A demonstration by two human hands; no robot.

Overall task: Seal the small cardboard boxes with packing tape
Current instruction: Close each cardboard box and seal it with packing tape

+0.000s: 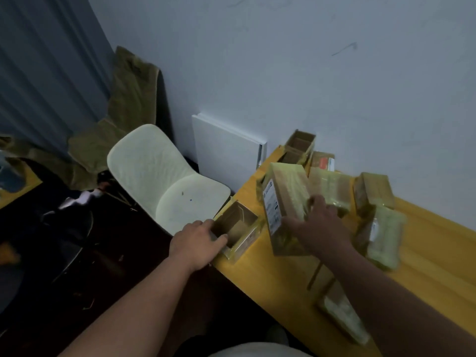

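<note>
An open box (235, 231) at the yellow table's (270, 279) near-left corner is being gripped by the left hand (197, 244), fingers curled over its rim. A taped box (286, 204) beside it is being held tilted by the right hand (323, 222), fingers wrapped round.

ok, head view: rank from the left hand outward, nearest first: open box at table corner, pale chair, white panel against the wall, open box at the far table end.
From the left hand:
1. Open box at table corner: fingers grip its near wall.
2. Pale chair: just beyond, up-left.
3. White panel: behind the chair, leaning on the wall.
4. Far open box: far table end, by the wall.
</note>
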